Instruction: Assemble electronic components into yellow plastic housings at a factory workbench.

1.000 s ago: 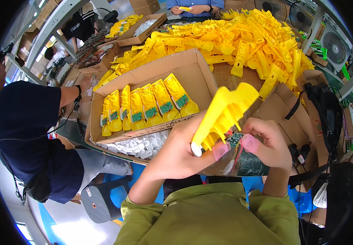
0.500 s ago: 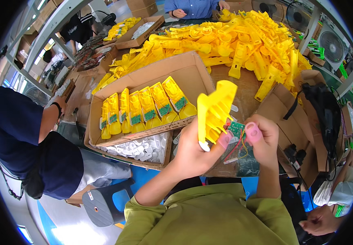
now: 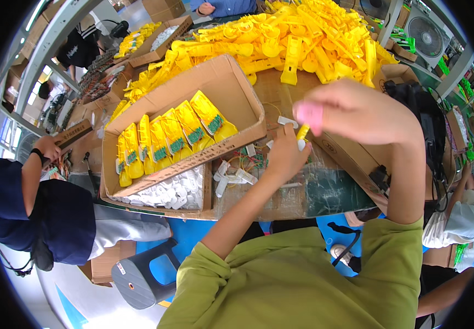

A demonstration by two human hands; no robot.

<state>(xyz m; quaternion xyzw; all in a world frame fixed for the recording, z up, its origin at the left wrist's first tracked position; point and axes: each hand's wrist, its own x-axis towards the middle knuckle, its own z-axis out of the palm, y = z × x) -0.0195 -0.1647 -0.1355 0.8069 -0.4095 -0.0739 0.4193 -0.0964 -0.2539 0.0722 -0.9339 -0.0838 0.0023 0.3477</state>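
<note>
In front of me my left hand (image 3: 287, 156) is closed around a yellow plastic shell (image 3: 303, 131). Only a narrow strip of it shows, with a white tip at its lower end. Smeared by motion, my right hand (image 3: 360, 112) passes above and to the right of the left one and covers most of the shell. Its fingers are too blurred to read, and whatever they may hold is hidden. Just beyond my left fingertips lies a small white piece (image 3: 287, 122). Loose white plastic parts (image 3: 227, 180) with thin wires lie on the table left of my left wrist.
A cardboard box (image 3: 248, 118) at the left holds several yellow shells with green circuit boards. Beneath it is a carton of white parts (image 3: 165, 196). A large heap of yellow shells (image 3: 281, 38) covers the far table. A co-worker (image 3: 45, 205) stands at the left.
My right hand has risen and moved across above the left. The green circuit board it held is out of sight. The yellow shell has turned and is mostly covered. The view has shifted.
</note>
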